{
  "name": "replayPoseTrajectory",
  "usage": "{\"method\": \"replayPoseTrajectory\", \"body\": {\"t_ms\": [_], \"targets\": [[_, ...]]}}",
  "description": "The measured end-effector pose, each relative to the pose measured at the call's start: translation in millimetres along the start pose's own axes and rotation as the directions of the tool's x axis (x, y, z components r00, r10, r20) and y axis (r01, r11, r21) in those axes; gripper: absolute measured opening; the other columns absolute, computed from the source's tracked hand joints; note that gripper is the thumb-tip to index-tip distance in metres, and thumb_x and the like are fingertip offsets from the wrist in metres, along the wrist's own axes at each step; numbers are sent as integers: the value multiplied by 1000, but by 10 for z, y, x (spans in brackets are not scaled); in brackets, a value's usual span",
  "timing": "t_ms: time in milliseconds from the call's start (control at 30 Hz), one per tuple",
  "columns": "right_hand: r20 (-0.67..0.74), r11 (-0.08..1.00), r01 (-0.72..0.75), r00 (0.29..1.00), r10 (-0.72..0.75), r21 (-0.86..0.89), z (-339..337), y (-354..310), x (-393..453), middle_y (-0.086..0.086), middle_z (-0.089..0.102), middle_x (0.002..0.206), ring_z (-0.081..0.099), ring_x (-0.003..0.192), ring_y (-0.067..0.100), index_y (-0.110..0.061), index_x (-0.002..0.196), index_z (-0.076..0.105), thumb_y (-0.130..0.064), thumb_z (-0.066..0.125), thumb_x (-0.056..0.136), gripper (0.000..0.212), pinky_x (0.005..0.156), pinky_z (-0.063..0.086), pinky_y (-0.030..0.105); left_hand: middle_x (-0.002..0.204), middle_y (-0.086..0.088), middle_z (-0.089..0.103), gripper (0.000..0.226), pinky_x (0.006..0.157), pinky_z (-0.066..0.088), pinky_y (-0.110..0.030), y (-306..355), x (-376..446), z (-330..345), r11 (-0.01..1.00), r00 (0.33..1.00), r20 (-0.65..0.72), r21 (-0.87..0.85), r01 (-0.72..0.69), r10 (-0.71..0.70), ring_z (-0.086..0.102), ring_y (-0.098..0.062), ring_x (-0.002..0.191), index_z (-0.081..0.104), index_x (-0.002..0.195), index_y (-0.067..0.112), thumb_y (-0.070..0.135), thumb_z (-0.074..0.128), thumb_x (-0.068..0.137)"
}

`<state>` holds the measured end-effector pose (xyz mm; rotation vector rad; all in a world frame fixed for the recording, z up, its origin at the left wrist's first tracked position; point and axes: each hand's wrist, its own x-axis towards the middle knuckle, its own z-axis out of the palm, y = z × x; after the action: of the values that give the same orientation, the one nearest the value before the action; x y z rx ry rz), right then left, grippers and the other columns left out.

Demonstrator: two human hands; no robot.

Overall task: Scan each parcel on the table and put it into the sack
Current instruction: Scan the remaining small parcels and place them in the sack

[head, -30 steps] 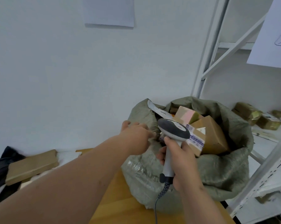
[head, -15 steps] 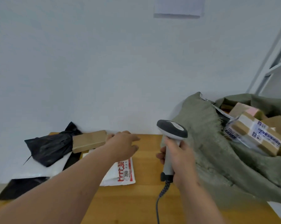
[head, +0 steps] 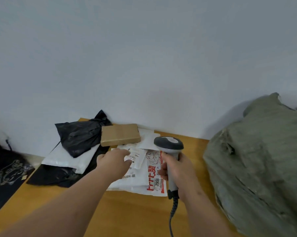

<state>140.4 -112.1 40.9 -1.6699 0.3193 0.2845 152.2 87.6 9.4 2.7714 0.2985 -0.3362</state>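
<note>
The right hand [head: 177,170] is wrapped round the handle of the scanner [head: 170,151], head upright and aimed away over the table [head: 127,211]. The left hand [head: 113,164] lies over the white mailer [head: 139,171] with red print, fingers reaching to its label; whether they pinch it yet I cannot tell. Behind sit a brown box [head: 120,135], a black bag parcel [head: 79,135] and another white mailer [head: 67,158]. The sack [head: 257,159] bulges at the right, its mouth out of view. The slick mailers overlap, so a loose pinch could drag two together or slide one off unscanned.
</note>
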Motion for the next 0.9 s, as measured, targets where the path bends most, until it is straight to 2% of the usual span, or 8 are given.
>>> {"method": "replayPoseTrajectory", "body": {"t_ms": [133, 333, 400, 633, 800, 900], "targets": [[74, 997, -31, 997, 36, -70, 209, -3, 347, 3, 68, 79, 68, 60, 9, -18, 100, 61, -30, 63, 92, 15, 68, 57, 32, 149, 9, 44, 45, 112, 28, -41, -265, 293, 57, 993, 994, 1, -11, 113, -113, 46, -15, 132, 44, 143, 38, 45, 45, 99], [140, 988, -87, 985, 104, -124, 633, -18, 719, 5, 69, 80, 69, 61, 9, -17, 97, 61, -25, 63, 93, 9, 63, 54, 27, 148, 7, 44, 47, 109, 31, -42, -608, 648, 102, 983, 983, 4, 23, 183, -183, 41, -18, 133, 44, 144, 35, 41, 45, 98], [150, 984, -91, 982, 114, -154, 801, -31, 863, 5, 70, 81, 69, 59, 7, -18, 96, 62, -25, 63, 93, 8, 66, 56, 29, 148, 4, 41, 47, 110, 30, -43, -728, 823, 87, 984, 984, -6, 24, 178, -177, 36, -22, 136, 44, 144, 32, 39, 47, 97], [63, 970, -190, 977, 201, -149, 1340, 29, 1383, 7, 71, 83, 72, 70, 13, -18, 99, 63, -26, 66, 91, 11, 77, 60, 38, 150, 1, 31, 49, 113, 25, -44, -1082, 1581, 105, 991, 998, -3, 113, 70, -70, 23, -26, 140, 39, 142, 26, 38, 51, 96], [38, 965, -234, 970, 240, -114, 1599, 113, 1645, 9, 70, 85, 73, 74, 17, -19, 99, 62, -27, 65, 92, 10, 77, 58, 38, 162, -5, 7, 72, 119, 14, -49, -1314, 2058, 237, 965, 999, 42, 258, -39, 29, 2, -36, 149, 16, 153, 30, 30, 53, 92], [8, 962, -256, 966, 258, -97, 1685, 187, 1744, 8, 68, 83, 72, 73, 17, -18, 98, 62, -26, 66, 92, 10, 73, 59, 34, 163, -7, -3, 83, 120, 12, -52, -1408, 2287, 313, 936, 994, 60, 336, -105, 89, 0, -44, 149, 3, 153, 36, 21, 52, 88]]}}
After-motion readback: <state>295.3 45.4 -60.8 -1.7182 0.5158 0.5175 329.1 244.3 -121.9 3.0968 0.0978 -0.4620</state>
